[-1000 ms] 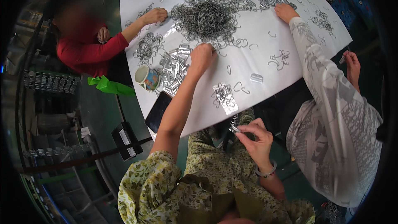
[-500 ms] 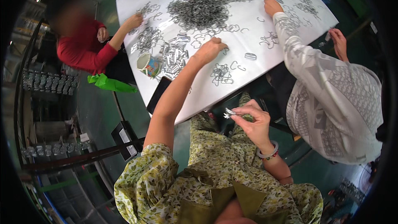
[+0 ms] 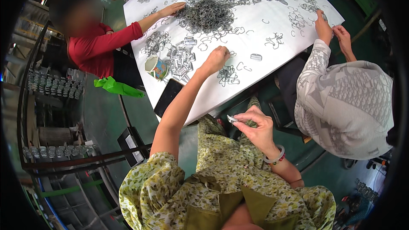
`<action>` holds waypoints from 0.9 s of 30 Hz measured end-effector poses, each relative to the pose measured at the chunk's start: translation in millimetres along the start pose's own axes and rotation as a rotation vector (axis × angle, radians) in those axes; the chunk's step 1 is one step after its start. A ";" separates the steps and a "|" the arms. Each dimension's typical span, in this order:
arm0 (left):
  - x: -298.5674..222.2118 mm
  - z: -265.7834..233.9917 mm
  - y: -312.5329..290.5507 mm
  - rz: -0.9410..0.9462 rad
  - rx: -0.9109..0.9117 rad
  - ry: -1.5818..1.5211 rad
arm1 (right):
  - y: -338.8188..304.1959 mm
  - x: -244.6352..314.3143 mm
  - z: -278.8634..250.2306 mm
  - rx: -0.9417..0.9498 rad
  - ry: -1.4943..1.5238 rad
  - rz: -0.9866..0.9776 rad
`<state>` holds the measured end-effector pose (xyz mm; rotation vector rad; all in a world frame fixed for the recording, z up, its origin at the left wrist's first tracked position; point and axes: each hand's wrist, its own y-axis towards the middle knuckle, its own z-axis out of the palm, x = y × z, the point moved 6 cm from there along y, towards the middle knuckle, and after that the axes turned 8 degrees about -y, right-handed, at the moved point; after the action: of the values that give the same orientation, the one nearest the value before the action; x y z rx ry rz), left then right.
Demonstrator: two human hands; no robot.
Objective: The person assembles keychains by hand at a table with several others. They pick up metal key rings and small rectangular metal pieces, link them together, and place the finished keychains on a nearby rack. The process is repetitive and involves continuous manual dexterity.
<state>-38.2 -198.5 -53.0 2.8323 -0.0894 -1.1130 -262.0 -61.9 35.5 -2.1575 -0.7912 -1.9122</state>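
My left hand [image 3: 215,60] rests low over the white table with its fingers curled together. A thin C-shaped wire hook [image 3: 232,54] shows right at its fingertips; whether the fingers grip one is hidden. Close by lies a small heap of grey wire hooks [image 3: 228,76]. Above my lap, my right hand [image 3: 257,128] pinches a small shiny silver metal piece [image 3: 231,119] between thumb and fingers. On the table left of my left forearm lies a pile of silver metal pieces [image 3: 181,61]. A flat slotted metal piece [image 3: 256,57] sits alone to the right of my left hand.
A large mound of grey hooks [image 3: 206,15] covers the table's middle. A patterned paper cup [image 3: 156,67] and a dark phone [image 3: 168,97] stand and lie near the left edge. A red-sleeved person [image 3: 100,42] works at left, a grey-clad one [image 3: 341,102] at right.
My left hand has drawn slightly back toward me. The metal piece in my right hand has turned. The red-sleeved arm now reaches to the mound; the grey-sleeved arm has swung right.
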 end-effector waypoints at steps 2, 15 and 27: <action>-18.1 5.5 -4.9 -0.012 0.034 -0.067 | 1.3 2.4 -0.7 0.018 -0.033 -0.011; -45.4 58.1 14.3 0.091 -0.020 0.440 | 9.5 -3.9 -3.6 0.029 -0.035 -0.007; 57.2 -61.3 41.7 -0.079 -0.339 0.237 | 15.1 -13.7 4.4 0.120 -0.015 -0.008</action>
<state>44.7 -240.8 -42.4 2.6508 0.2099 -0.7149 -251.6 -76.6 25.0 -2.1031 -0.8946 -1.8052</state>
